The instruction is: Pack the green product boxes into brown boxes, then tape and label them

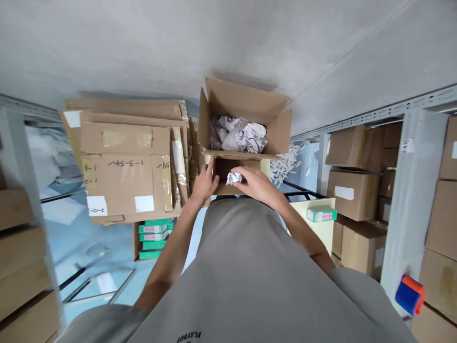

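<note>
An open cardboard box (228,102) stands in front of me, filled with crumpled white paper (246,133) and some clear plastic. My left hand (204,183) grips the near wall of the box at its left corner, thumb pointing up along the edge. My right hand (256,183) is closed on a small ball of crumpled paper (233,178), held just below the box's near rim. My grey shirt (246,271) fills the lower middle of the view and hides what lies under the box.
Flattened cartons (124,162) are stacked to the left, with green and pink small boxes (153,236) under them. A pale yellow surface (317,228) carries one green box (321,214). Metal shelves (407,190) with cartons stand on the right; a blue and orange object (410,294) lies low right.
</note>
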Demonstrator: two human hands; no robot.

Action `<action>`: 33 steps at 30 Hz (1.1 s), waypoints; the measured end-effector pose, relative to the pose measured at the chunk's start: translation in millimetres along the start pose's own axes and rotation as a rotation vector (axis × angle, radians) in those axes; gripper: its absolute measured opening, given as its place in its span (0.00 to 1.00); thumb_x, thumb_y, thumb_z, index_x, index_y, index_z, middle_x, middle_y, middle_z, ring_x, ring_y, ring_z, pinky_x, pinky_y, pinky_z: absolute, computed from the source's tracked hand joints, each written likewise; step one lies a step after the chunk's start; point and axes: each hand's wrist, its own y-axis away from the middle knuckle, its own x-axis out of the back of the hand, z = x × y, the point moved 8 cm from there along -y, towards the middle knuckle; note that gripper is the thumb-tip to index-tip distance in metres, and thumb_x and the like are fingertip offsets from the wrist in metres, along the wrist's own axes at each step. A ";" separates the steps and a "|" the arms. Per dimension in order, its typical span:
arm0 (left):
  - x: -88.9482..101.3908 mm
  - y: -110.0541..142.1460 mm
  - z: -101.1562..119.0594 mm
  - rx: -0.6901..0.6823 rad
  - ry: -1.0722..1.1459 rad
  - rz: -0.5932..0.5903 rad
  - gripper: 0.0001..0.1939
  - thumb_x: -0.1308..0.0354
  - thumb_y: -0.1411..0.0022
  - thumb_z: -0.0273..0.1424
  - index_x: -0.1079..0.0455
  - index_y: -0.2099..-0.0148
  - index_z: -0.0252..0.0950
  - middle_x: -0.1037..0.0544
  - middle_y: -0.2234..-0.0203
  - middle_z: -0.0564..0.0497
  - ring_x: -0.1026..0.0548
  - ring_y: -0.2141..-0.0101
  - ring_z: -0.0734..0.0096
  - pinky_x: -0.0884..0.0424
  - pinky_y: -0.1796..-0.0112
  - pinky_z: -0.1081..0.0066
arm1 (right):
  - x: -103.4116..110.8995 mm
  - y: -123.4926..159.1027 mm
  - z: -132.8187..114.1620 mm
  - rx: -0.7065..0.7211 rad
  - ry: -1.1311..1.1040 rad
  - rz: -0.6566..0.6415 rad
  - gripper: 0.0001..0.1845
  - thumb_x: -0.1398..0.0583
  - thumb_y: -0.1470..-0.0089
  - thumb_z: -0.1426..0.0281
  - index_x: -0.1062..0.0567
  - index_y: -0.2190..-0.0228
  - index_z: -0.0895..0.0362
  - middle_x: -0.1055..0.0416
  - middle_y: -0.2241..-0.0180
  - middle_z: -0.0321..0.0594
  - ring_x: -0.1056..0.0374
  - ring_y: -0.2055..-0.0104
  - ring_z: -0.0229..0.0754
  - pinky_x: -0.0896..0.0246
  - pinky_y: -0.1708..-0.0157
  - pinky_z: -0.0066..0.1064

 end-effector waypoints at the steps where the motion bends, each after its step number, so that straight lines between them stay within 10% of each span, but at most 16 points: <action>1: 0.5 0.1 0.1 0.002 -0.005 0.005 0.46 0.53 0.24 0.37 0.65 0.12 0.34 0.25 0.39 0.31 0.17 0.50 0.39 0.21 0.47 0.47 | -17.0 -10.2 3.6 -0.018 0.024 -0.049 0.23 0.41 0.23 0.65 0.28 0.31 0.50 0.21 0.37 0.47 0.23 0.36 0.54 0.30 0.36 0.41; 5: 0.9 0.3 1.3 -0.006 -0.025 0.015 0.46 0.53 0.24 0.38 0.65 0.12 0.35 0.24 0.39 0.31 0.17 0.50 0.39 0.21 0.48 0.49 | -47.1 -39.2 34.2 -0.192 0.208 -0.151 0.22 0.43 0.23 0.69 0.28 0.33 0.58 0.21 0.38 0.57 0.21 0.39 0.58 0.28 0.39 0.43; 16: -1.2 1.6 -2.1 -0.043 0.005 0.071 0.46 0.53 0.23 0.39 0.66 0.12 0.35 0.23 0.41 0.32 0.16 0.54 0.42 0.20 0.51 0.50 | -10.3 -0.6 59.7 -0.479 0.398 -0.096 0.27 0.48 0.27 0.80 0.27 0.32 0.61 0.24 0.36 0.67 0.19 0.40 0.58 0.23 0.44 0.43; 22: -1.2 1.7 -1.3 -0.032 0.031 0.044 0.46 0.53 0.24 0.38 0.65 0.12 0.34 0.24 0.40 0.30 0.16 0.55 0.41 0.20 0.49 0.47 | 65.5 -6.9 18.5 -0.324 0.345 0.142 0.21 0.47 0.19 0.63 0.22 0.38 0.55 0.16 0.45 0.53 0.19 0.43 0.59 0.26 0.44 0.45; 26: -2.4 2.7 -1.9 -0.042 0.031 0.062 0.45 0.53 0.24 0.37 0.63 0.12 0.35 0.24 0.39 0.30 0.16 0.56 0.41 0.20 0.50 0.48 | 112.3 -75.3 23.0 -0.246 0.382 0.217 0.22 0.42 0.23 0.65 0.24 0.34 0.56 0.18 0.40 0.54 0.24 0.36 0.63 0.29 0.38 0.51; 33: -6.2 3.6 -2.9 -0.028 0.028 0.063 0.44 0.51 0.23 0.35 0.59 0.12 0.36 0.24 0.40 0.32 0.15 0.56 0.45 0.19 0.52 0.51 | 64.0 -234.1 46.9 -0.155 0.510 -0.062 0.28 0.33 0.35 0.78 0.22 0.35 0.65 0.21 0.36 0.62 0.25 0.33 0.62 0.30 0.33 0.50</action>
